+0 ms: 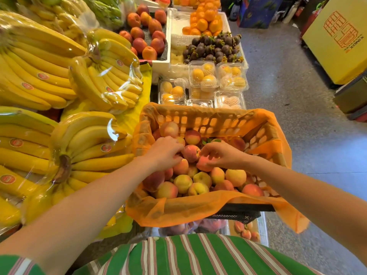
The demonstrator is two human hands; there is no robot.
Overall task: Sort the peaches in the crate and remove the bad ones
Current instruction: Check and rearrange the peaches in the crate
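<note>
Inside the one orange-lined crate [208,120], roughly two dozen peaches [182,183] lie heaped. Both forearms reach in, palms down. Atop the heap the right hand [222,155] curls its fingers round one pink peach [204,164]; just beside it the left hand [164,153] digs bent fingers among others, grip impossible to tell

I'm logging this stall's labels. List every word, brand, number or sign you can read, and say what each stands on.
No text here reads with certainty.
On the yellow box: a red seal-style emblem with small red letters beside it, too blurred to read.
On the banana stickers: print too small.
On the blue carton: a pale mark, blurred.
On the crate: no text shows.
</note>
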